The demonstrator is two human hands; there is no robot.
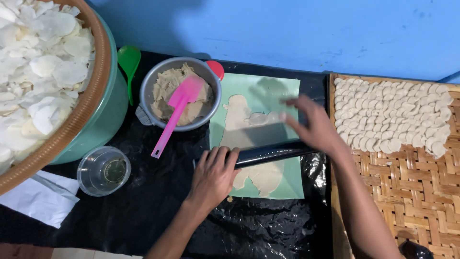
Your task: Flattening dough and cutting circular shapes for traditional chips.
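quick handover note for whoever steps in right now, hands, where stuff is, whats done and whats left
Left hand: flat on the left end of the black rolling pin.
Right hand: open, over the pin's right end, blurred.
Pin lies across the dough sheet on the green mat.
Metal bowl of dough with pink spatula stands left of the mat; clear cup sits in front of it.
Done: dough is rolled thin; one round is cut out; many cut rounds cover the far part of the woven tray.
Left: near part of the tray is bare; dough remains in the bowl.
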